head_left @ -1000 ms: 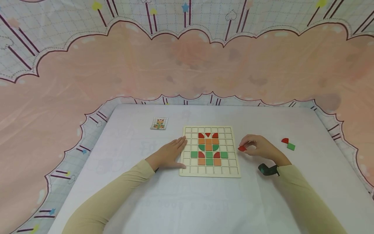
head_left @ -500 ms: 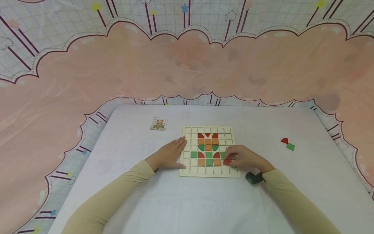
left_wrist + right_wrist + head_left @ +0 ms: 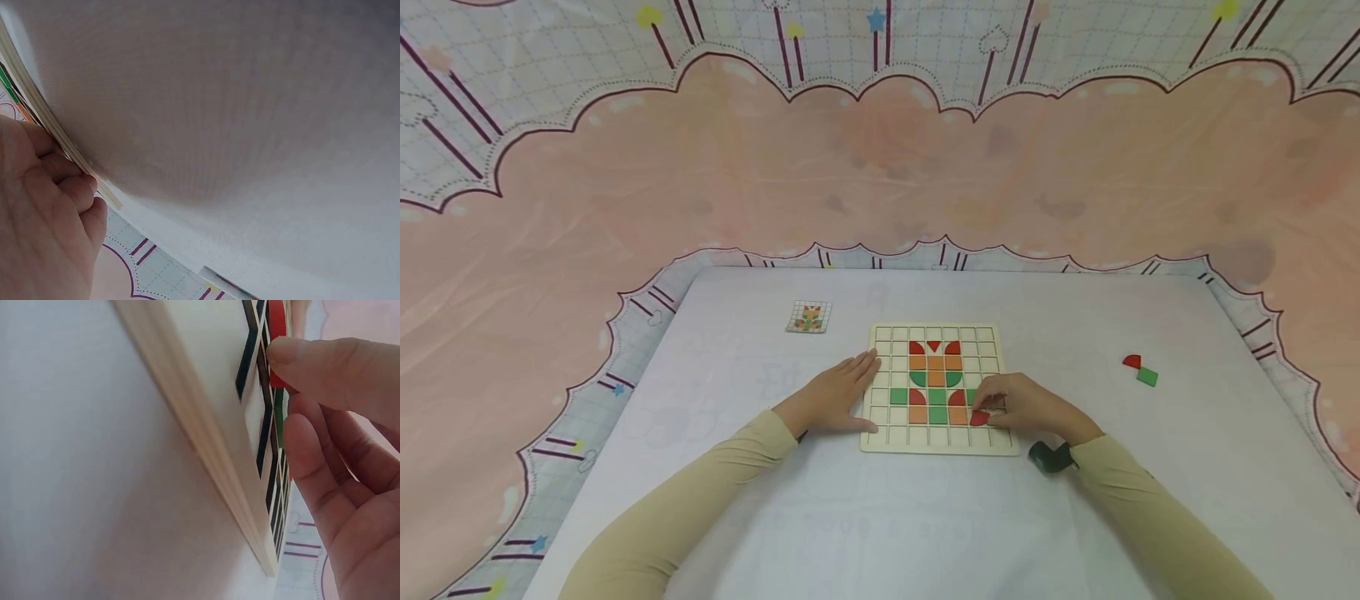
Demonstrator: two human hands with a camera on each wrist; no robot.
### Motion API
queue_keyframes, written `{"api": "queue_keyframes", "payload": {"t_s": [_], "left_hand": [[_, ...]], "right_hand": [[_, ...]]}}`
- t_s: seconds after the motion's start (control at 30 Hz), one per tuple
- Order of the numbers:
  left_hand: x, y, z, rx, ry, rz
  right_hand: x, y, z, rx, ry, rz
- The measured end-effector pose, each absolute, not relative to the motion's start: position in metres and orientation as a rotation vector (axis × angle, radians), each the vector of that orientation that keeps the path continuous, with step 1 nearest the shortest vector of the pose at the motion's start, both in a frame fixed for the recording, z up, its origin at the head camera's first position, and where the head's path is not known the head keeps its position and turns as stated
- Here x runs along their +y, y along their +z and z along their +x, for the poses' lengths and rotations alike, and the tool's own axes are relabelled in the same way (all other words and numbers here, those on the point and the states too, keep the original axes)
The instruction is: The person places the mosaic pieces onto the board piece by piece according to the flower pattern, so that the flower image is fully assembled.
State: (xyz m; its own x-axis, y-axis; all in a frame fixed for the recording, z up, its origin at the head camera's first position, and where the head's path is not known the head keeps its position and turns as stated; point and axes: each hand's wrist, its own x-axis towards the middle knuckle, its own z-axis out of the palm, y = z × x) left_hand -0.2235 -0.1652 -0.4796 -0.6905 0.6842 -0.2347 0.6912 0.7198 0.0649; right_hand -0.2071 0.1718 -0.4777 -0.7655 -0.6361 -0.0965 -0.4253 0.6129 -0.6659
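A wooden grid board [image 3: 942, 443] lies on the table, with red, orange and green tiles set in its middle cells. My right hand [image 3: 1026, 405] is over the board's lower right part and pinches a red quarter-round tile [image 3: 979, 417] against a cell beside the orange tiles. The right wrist view shows my thumb [image 3: 312, 359] pressing that red tile [image 3: 277, 325] onto the board [image 3: 206, 456]. My left hand [image 3: 835, 393] lies flat on the table, fingers straight, touching the board's left edge [image 3: 56, 134].
A small pattern card [image 3: 809, 317] lies at the board's far left. A loose red tile [image 3: 1131, 361] and a green tile [image 3: 1147, 377] sit to the right on the table. Pink and checked cloth surrounds the white table [image 3: 880, 517].
My right hand carried the red tile from the table right of the board onto the board's lower right cells, then lowered it into place. The left hand stayed still.
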Motion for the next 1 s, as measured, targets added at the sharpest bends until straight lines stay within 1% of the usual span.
{"api": "queue_keyframes", "payload": {"t_s": [0.47, 1.0], "left_hand": [[-0.1650, -0.4805, -0.2243, 2.678, -0.061, 1.074], [-0.1643, -0.4793, -0.2253, 2.668, -0.064, 1.074]], "right_hand": [[0.1680, -0.4771, -0.2096, 2.560, -0.865, -0.943], [0.1681, -0.4767, -0.2091, 2.570, -0.894, -0.871]]}}
